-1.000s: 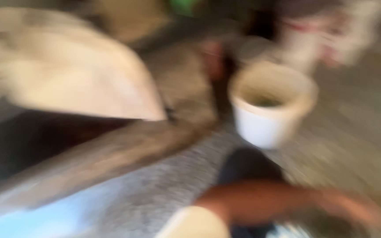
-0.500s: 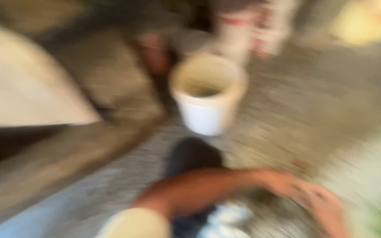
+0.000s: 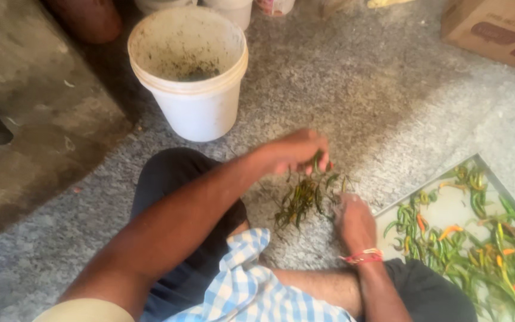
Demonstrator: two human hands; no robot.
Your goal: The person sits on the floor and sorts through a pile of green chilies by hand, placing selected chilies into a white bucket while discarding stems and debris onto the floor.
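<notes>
View has swung down and sharpened since half a second ago: the white bucket (image 3: 189, 71) now sits at the top, and the tray of chillies (image 3: 448, 209) shows fully at the lower right. Left hand (image 3: 296, 152) is pinched shut on a bunch of green stems (image 3: 302, 197) hanging over the floor (image 3: 353, 83). Right hand (image 3: 353, 223) rests by the tray's near edge, curled around stems too, I think, hard to tell. Bare floor lies open between bucket and cardboard box (image 3: 496, 30).
</notes>
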